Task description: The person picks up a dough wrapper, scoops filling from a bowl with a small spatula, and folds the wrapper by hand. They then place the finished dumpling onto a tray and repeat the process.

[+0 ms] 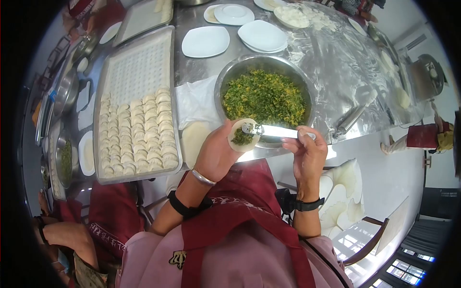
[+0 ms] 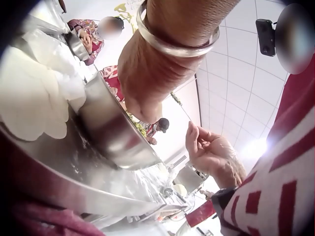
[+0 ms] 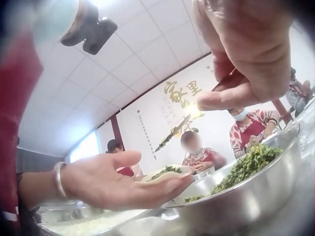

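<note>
My left hand (image 1: 214, 152) holds a round dough wrapper (image 1: 248, 143) on its fingers, with green filling (image 1: 241, 137) on it. In the right wrist view the wrapper (image 3: 165, 177) lies slightly cupped in the left hand (image 3: 106, 182). My right hand (image 1: 309, 158) pinches the end of a flat metal spatula (image 1: 281, 132), whose tip is over the wrapper with bits of filling on it. Behind both hands stands a steel bowl (image 1: 222, 72) of chopped green and yellow filling (image 1: 264, 96).
At the left, a tray (image 1: 175, 105) holds rows of dumplings (image 1: 139, 134). Flat wrappers (image 1: 194, 139) and a white cloth (image 1: 197, 103) lie between tray and bowl. White plates (image 1: 205, 42) stand beyond the bowl; flour dusts the steel table (image 1: 331, 72) at the right.
</note>
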The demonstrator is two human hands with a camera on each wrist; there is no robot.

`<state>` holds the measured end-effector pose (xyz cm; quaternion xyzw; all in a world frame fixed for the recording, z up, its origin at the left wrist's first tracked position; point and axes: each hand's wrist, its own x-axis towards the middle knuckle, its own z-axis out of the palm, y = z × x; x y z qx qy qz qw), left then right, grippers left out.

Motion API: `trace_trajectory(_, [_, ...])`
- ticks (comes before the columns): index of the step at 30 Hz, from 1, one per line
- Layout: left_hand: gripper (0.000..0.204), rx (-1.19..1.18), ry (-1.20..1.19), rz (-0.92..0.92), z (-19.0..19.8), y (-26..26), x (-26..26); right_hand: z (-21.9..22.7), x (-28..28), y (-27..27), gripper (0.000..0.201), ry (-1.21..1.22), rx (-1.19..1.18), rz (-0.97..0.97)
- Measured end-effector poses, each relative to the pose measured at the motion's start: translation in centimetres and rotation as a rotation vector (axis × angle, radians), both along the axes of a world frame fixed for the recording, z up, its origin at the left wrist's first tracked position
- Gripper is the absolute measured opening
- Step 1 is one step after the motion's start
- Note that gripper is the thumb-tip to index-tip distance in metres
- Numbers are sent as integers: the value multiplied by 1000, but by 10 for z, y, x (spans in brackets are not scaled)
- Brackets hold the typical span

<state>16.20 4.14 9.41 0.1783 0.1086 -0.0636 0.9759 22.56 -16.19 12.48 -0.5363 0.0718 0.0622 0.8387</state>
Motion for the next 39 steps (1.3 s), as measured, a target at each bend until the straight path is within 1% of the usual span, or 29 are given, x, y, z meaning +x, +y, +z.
trace_trajectory(2, [45, -8, 2, 8, 2, 0, -1, -6, 2, 4, 17, 38, 32, 11])
trace_trajectory(5, [44, -6, 18, 22, 4, 2, -2, -19, 3, 7, 17, 74, 6, 44])
trace_trajectory(8, [42, -28, 28, 36, 3, 3, -3, -14, 0, 11, 16, 58, -113, 58])
trace_trajectory(10, [41, -52, 47, 40, -3, 4, -2, -11, -2, 14, 16, -10, -142, 53])
trace_trajectory(12, [46, -25, 34, 23, -8, 6, -2, -5, -6, 14, 15, -77, -174, 57])
trace_trajectory(15, [50, 10, 48, 11, -9, 7, -2, 3, -11, 15, 15, -143, -193, 147])
trace_trajectory(18, [50, 24, 42, -1, -6, 7, -3, 3, -12, 18, 16, -151, -224, 224])
trace_trajectory(21, [51, -5, 10, -23, -4, 7, -8, -5, -5, 15, 16, -129, -246, 202])
trace_trajectory(25, [53, 19, 10, -56, -2, 9, -11, -12, 1, 14, 16, -77, -203, 220])
trace_trajectory(27, [49, -26, 28, -28, -2, 10, -11, -8, 1, 14, 16, -64, -181, 241])
trace_trajectory(28, [47, -49, 38, -16, -3, 10, -12, -8, 1, 12, 16, -66, -162, 222])
trace_trajectory(30, [51, -41, 32, -13, -12, 13, -12, -5, 3, 5, 16, -68, -128, 183])
trace_trajectory(32, [53, -6, 47, -6, -14, 16, -12, 7, 2, 0, 16, -117, -230, 74])
trace_trajectory(34, [52, 64, 87, 11, -6, 18, -13, 12, 0, -8, 14, -198, -359, -17])
trace_trajectory(37, [51, 40, 84, 25, -4, 17, -13, -3, 1, -19, 11, -409, -613, -75])
trace_trajectory(38, [51, 35, 78, 23, -3, 15, -13, -14, 2, -24, 7, -455, -803, -68])
trace_trajectory(39, [51, 30, 72, 22, -2, 15, -13, -22, 2, -24, 8, -562, -902, -37])
